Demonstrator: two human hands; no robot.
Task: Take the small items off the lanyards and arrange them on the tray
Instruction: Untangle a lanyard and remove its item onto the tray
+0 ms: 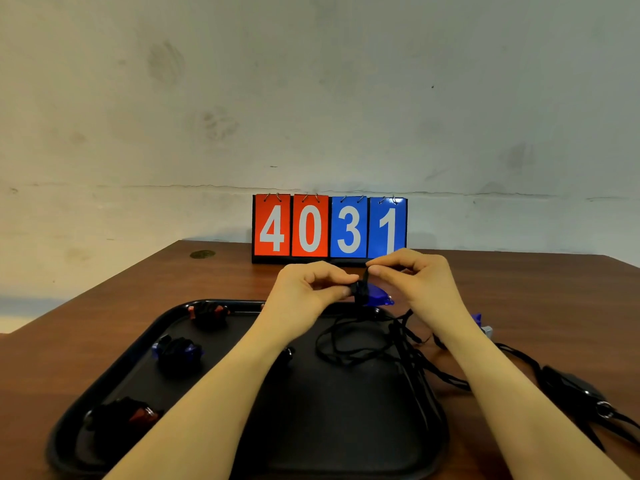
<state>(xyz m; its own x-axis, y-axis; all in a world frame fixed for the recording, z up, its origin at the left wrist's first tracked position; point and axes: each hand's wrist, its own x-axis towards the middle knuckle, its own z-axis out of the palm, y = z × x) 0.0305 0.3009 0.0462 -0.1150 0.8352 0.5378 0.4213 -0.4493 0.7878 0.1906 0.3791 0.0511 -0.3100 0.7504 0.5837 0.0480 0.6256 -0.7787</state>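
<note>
Head view: a small blue item [377, 295] is held above the far edge of a black tray [332, 427] between both hands. The left hand [308, 289] is seen with thumb and forefinger pinched on the black clip at the item's near-left end. The right hand [415, 278] is shown with fingertips [375, 270] closed on the black cord just above the item. Below the fingers, a black lanyard [353, 344] is looped on the tray and trails off its right side onto the wooden table [138, 292]. Left of the left forearm, three dark bundles with red or blue parts are laid on the tray. Behind the fingers, a flip scoreboard [329, 226] reading 4031 is stood.
</note>
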